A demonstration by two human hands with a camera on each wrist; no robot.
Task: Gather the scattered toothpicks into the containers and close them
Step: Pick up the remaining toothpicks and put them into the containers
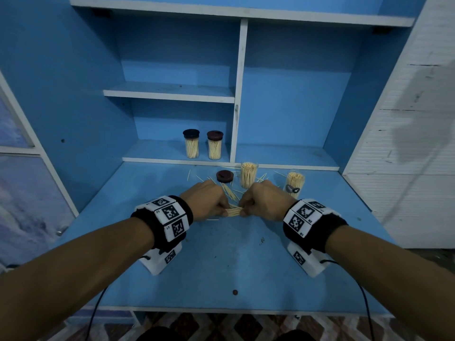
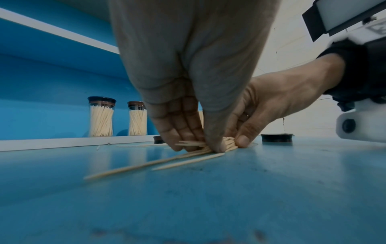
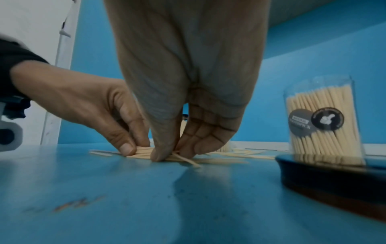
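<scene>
Both hands meet low on the blue desk [image 1: 221, 254], pinching one bundle of toothpicks [image 1: 234, 211] from opposite ends: the left hand [image 1: 209, 201] and the right hand [image 1: 267, 203] each have thumb and curled fingers closed on it. The sticks are thin, pale wood with pointed tips, lying roughly parallel and flat on the surface. Just beyond the grip, loose toothpicks [image 1: 227, 190] lie scattered around a dark lid [image 1: 224, 176] and two open jars [image 1: 249, 174], both packed full.

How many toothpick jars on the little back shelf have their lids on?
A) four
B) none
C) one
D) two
D: two lidded jars, the left jar and the right jar, stand side by side on the back shelf, each capped with a dark lid and full of toothpicks.
</scene>
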